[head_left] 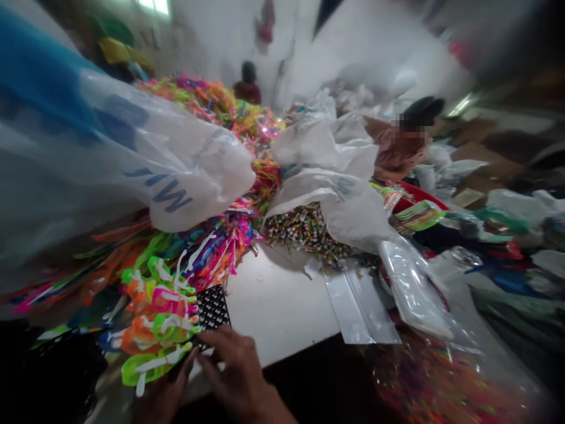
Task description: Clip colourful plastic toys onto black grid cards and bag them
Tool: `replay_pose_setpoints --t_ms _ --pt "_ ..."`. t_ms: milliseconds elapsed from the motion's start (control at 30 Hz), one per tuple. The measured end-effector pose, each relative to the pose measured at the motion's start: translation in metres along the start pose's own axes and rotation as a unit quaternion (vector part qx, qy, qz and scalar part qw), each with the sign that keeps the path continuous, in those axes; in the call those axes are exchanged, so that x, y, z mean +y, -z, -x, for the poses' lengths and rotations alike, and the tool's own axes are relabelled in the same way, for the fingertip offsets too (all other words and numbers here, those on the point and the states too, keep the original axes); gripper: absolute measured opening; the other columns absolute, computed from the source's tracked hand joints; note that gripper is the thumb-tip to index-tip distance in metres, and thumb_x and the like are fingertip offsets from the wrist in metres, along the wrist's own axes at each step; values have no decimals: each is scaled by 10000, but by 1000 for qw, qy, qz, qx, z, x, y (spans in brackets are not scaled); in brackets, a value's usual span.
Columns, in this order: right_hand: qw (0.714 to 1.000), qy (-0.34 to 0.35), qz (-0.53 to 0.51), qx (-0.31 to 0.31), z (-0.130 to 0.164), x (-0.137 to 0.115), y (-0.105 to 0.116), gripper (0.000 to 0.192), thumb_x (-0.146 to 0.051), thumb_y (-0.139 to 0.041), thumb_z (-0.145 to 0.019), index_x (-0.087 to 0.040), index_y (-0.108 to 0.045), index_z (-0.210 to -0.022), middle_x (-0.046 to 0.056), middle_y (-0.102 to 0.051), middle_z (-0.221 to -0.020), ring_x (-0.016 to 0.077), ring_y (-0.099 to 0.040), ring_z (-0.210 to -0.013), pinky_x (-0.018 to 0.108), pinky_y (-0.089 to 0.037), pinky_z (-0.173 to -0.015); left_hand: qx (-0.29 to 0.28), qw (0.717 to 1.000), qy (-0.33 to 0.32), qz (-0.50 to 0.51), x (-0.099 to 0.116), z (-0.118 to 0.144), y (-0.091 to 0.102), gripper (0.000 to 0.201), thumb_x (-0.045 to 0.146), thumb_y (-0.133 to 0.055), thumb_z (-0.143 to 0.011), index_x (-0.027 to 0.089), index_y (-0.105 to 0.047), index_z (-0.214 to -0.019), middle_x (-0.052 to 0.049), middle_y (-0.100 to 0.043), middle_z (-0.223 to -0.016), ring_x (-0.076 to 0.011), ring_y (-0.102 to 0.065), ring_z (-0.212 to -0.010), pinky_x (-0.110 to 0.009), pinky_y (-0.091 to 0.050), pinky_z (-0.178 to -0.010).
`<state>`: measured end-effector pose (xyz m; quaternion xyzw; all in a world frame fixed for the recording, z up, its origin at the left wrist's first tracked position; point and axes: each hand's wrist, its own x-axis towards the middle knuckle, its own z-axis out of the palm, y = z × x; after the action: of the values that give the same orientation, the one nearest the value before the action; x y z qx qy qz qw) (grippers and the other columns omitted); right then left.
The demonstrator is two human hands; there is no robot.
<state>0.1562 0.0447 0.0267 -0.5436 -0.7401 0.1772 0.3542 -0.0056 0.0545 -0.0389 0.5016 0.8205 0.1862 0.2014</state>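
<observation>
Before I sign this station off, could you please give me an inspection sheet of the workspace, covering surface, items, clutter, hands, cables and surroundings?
Surface: white tabletop, front edge visible right of the hands.
Job's things: black patterned panel; neon plastic pieces crowd its left side.
Clutter: large lettered sack at left, colourful heap behind it, small multicoloured pieces beside a white sack, flat clear bag near the front edge.
Hands: right hand at the panel's near end; left hand below the neon pieces; grips unclear.
Cables: nothing seen for certain.
Surroundings: one person at the back, another at right; outer areas blurred.
</observation>
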Motion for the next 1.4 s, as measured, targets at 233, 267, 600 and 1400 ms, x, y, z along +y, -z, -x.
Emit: replay_pose_setpoints --t_ms 233,267,600,1400 --pt "970 -174 140 91 -118 110 63 239 -218 -501 -864 -136 -636 -1044 105 -621 -1026 190 -590 -887 294 -435 -798 172 862 -443 -177 -61 -12 -47 549 -7 -345 -716 310 -739 -931 -104 -723 -902 -307 -681 -853 -474 -545 -763" --pt "966 -182 157 95 -136 117 64 271 -230 -468 -883 -136 -618 -1088 116 -601 -1082 200 -573 -949 298 -426 -822 169 849 -461 -197 -67 -17 -49 545 -3 -375 -695 320 -735 -945 -96 -725 -888 -301 -686 -816 -448 -557 -729" --pt "982 -123 141 4 -156 123 45 437 -185 -551 -781 -212 -563 -1217 82 -596 -1119 203 -576 -958 292 -438 -803 137 888 -420 -126 -45 -9 -28 357 149 -460 -704 268 -740 -891 -91 -719 -798 -260 -676 -760 -374 -559 -714" --pt "944 -289 159 -16 -25 82 59 348 -513 -632 -750 -171 -637 -812 66 -653 -715 202 -596 -679 259 -347 -567 99 908 -400 -74 -30 -7 -22 334 229 -407 -832 210 -731 -907 -110 -706 -762 -220 -661 -685 -328 -537 -698"
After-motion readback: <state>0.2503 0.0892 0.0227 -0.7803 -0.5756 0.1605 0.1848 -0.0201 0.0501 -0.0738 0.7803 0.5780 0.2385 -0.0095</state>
